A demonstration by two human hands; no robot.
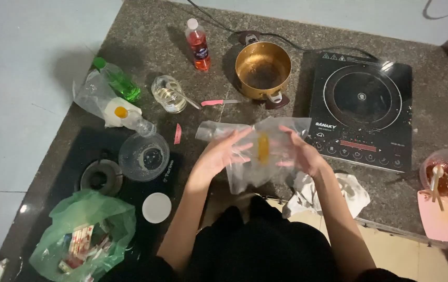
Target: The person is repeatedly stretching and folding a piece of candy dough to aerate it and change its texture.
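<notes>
Both of my hands hold a clear plastic bag (pixel 255 156) above the front edge of the dark stone counter (pixel 145 36). My left hand (pixel 221 151) grips the bag's left side with fingers spread. On the bag's right side my right hand (pixel 299 154) pinches the plastic. A yellow-orange blob (pixel 263 148) shows through the plastic between the hands. The bag's top edge flares open toward the back.
A brass pot (pixel 263 70) and a black induction cooker (pixel 362 107) stand behind the bag. Left are a glass bowl (pixel 143 155), a jar with a spoon (pixel 169 94), a red drink bottle (pixel 198 44), a green bag (pixel 85 235) and a white lid (pixel 156 207). A pink board (pixel 446 216) lies right.
</notes>
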